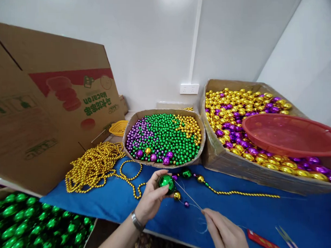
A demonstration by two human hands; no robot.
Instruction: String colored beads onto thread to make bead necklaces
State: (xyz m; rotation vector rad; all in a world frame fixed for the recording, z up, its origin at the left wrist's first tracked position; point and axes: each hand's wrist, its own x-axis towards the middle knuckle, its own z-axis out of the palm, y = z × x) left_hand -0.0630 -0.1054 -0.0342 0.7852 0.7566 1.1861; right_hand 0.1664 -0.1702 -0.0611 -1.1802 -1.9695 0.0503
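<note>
My left hand (154, 190), with a metal watch band at the wrist, is closed around a shiny green ball (166, 182). My right hand (223, 231) pinches a thin pale thread (188, 194), which runs straight from the ball to my fingertips. Loose loops of thread curl below it. Beside the ball lie a gold ball (177, 195) and a small purple bead (186, 204). Behind it, a strand with a dark green ball (186, 173) and another gold ball (200, 178) leads into a gold bead chain (241, 194) stretched rightward on the blue cloth (157, 214).
A shallow box (123, 137) of small purple, green and gold beads stands ahead. At right, a large carton (221, 162) of gold and purple balls carries a red basin (292, 134). Gold bead chains (96, 166) pile at left. Tweezers (290, 242) lie near a red packet (264, 243).
</note>
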